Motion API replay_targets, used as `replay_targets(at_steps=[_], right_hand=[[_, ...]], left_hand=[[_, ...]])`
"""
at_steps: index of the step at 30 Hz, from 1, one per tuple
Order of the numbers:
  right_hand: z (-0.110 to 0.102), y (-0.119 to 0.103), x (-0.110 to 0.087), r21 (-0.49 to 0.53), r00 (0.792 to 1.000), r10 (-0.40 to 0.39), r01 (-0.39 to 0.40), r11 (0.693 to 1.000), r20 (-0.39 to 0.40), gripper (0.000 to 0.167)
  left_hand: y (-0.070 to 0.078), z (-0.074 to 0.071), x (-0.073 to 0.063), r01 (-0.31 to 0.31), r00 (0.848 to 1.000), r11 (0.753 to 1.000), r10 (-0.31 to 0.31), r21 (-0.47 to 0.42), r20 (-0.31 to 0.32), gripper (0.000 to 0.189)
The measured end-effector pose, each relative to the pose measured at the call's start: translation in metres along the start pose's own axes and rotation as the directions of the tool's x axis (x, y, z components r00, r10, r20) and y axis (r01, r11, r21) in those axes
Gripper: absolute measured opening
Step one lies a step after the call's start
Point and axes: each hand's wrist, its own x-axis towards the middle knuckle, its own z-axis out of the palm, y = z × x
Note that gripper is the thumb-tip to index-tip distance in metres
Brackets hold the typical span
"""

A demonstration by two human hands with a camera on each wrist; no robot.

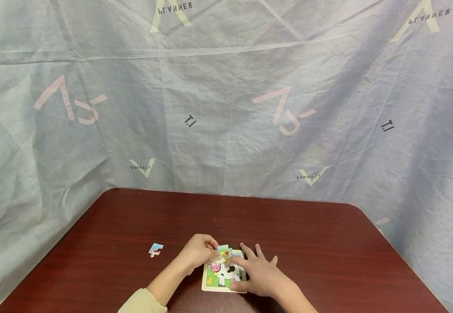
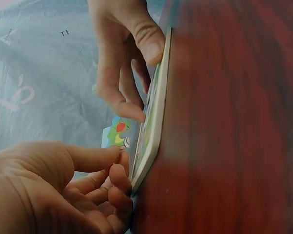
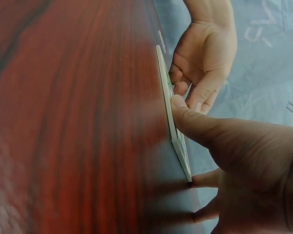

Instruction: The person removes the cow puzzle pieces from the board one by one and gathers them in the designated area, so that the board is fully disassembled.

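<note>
A square wooden jigsaw puzzle point(image 1: 223, 290) with a cow picture and a pale rim lies near the table's front edge. My left hand point(image 1: 200, 252) pinches a jigsaw piece point(image 2: 116, 131) between thumb and fingers at the puzzle's upper left. Green, with a red spot and light blue, this piece stands tilted above the board in the left wrist view. My right hand point(image 1: 263, 274) rests over the puzzle's right side, fingers spread. Its thumb point(image 3: 179, 106) presses near the front rim, while the bent index finger touches the picture; part of the cow is hidden beneath.
Another jigsaw piece point(image 1: 156, 249), blue and white with dark and red marks, lies on the table to the left. The dark red wooden table point(image 1: 210, 213) has rounded far corners. Behind it hangs a grey printed cloth point(image 1: 226, 108).
</note>
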Motion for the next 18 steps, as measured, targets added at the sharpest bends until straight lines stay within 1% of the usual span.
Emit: replay_targets(at_steps=[5,11,15,18], right_hand=[[0.0,0.0,0.0,0.006,1.0,0.001,-0.001,1.0,-0.001,0.044],[0.001,-0.001,-0.001,0.0,1.0,-0.006,0.006,1.0,-0.017,0.043],[0.001,-0.001,-0.001,-0.005,0.999,-0.012,0.012,1.0,-0.033,0.042],[0.002,-0.001,-0.001,0.0,0.999,-0.009,0.009,1.0,-0.031,0.043]], left_hand=[[-0.001,-0.005,0.0,0.013,1.0,1.0,-0.013,0.0,-0.006,0.01],[-0.003,-0.015,0.0,0.054,0.998,0.998,-0.052,0.04,-0.038,0.011],[-0.004,-0.023,-0.001,0.065,0.996,0.996,-0.061,0.059,-0.063,0.013],[-0.005,-0.029,-0.003,0.062,0.995,0.996,-0.057,0.063,-0.076,0.014]])
